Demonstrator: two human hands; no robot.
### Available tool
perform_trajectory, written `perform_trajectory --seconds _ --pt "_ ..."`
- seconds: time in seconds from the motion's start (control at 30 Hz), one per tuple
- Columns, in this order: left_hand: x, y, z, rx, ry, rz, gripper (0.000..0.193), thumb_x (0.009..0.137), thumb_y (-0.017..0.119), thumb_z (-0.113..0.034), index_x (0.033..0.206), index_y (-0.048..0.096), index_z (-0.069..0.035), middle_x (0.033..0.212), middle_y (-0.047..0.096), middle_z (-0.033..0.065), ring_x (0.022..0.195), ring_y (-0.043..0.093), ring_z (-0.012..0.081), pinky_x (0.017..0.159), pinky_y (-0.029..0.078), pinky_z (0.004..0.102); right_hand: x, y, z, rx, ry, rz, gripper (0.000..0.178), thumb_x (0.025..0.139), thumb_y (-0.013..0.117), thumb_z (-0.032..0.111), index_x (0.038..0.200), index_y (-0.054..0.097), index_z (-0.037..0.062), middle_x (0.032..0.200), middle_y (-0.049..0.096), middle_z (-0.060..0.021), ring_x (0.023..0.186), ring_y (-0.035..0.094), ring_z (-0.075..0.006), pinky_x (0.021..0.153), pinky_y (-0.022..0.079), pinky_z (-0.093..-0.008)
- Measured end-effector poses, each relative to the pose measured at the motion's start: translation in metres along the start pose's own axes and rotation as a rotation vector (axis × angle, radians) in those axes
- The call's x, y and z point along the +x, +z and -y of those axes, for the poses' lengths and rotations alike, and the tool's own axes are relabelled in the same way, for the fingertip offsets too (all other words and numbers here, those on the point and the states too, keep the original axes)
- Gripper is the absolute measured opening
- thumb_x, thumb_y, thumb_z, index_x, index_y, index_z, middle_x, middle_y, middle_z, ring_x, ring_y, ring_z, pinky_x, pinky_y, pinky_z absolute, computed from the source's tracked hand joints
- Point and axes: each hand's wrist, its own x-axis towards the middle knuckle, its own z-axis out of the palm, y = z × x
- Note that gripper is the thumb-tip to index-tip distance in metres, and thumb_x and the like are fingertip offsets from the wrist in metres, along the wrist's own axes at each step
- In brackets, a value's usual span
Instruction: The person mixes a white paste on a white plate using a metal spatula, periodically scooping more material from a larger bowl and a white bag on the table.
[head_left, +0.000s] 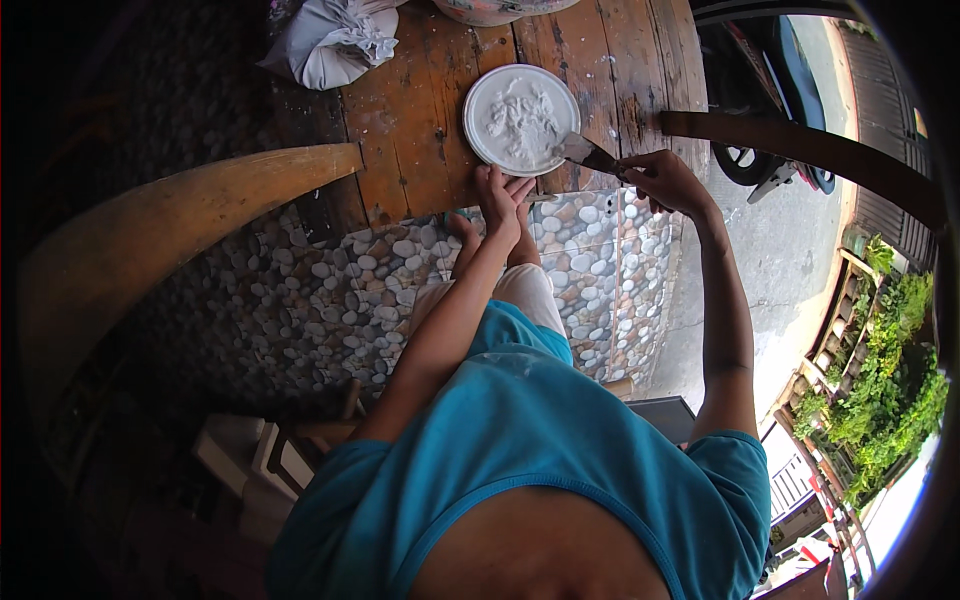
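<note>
A round white plastic lid (472, 128), raised at its rim, lies close to the table's near edge with lumpy white paste (522, 118) spread over its middle. My left hand (501, 198) holds it at the near rim, thumb by the edge and fingers stretched along and partly beneath it. In my right hand (664, 182) is a putty knife (590, 155), its handle wrapped by my fingers. The flat blade reaches left over the lid's right rim, and its tip meets the edge of the paste.
The worn wooden table (420, 130) carries a crumpled white plastic bag (335, 42) at the far left and a partly cut-off tub (500, 8) at the far edge. Curved wooden chair backs (200, 195) flank me. Beyond the right one (800, 140) stands a parked motorbike (790, 75).
</note>
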Motion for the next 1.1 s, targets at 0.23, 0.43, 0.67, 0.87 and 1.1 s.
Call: perform_trajectory --seconds 0.23,0.43,0.67,0.87,1.1 --pt "0.000 0.001 -0.001 0.020 -0.008 -0.021 0.033 0.100 0.039 -0.031 0.118 0.036 -0.002 0.114 0.055 0.0243 0.098 0.063 0.0377 0.086 0.057 0.0456 0.010 0.025 -0.010 0.115 -0.014 0.115 0.027 0.092 0.060 0.017 0.116 0.068 0.0087 0.059 0.059 -0.0009 0.043 0.053 -0.0063 0.037 0.042 -0.0222" --pt "0.000 -0.004 0.002 -0.016 -0.006 0.037 0.036 0.097 0.042 -0.031 0.120 0.034 -0.005 0.116 0.050 0.0222 0.098 0.063 0.0377 0.086 0.056 0.0446 -0.002 0.068 -0.026 0.254 -0.086 -0.023 0.030 0.093 0.061 0.021 0.118 0.066 0.0060 0.058 0.059 -0.0023 0.042 0.054 -0.0080 0.040 0.043 -0.0247" --pt "0.000 -0.003 0.002 0.025 -0.004 -0.008 0.034 0.099 0.041 -0.031 0.119 0.034 -0.005 0.113 0.051 0.0211 0.095 0.062 0.0346 0.085 0.056 0.0438 0.005 0.130 -0.002 0.485 -0.140 -0.196 0.034 0.095 0.058 0.020 0.122 0.062 0.0009 0.063 0.060 -0.0031 0.046 0.053 -0.0057 0.040 0.041 -0.0237" --pt "0.001 -0.003 0.002 0.051 -0.007 0.014 0.032 0.099 0.041 -0.032 0.118 0.035 -0.006 0.111 0.055 0.0185 0.094 0.063 0.0312 0.085 0.056 0.0426 0.034 0.160 0.013 0.695 -0.170 -0.353 0.035 0.093 0.059 0.022 0.119 0.062 0.0000 0.064 0.065 -0.0099 0.050 0.060 -0.0102 0.046 0.046 -0.0277" --pt "0.003 -0.005 -0.010 0.150 0.032 0.012 0.031 0.099 0.039 -0.029 0.113 0.038 -0.001 0.098 0.059 0.0188 0.082 0.068 0.0289 0.071 0.059 0.0362 0.015 0.121 0.024 0.359 -0.248 -0.493 0.034 0.086 0.062 0.016 0.118 0.065 0.0062 0.078 0.068 -0.0138 0.059 0.065 -0.0164 0.057 0.049 -0.0304"
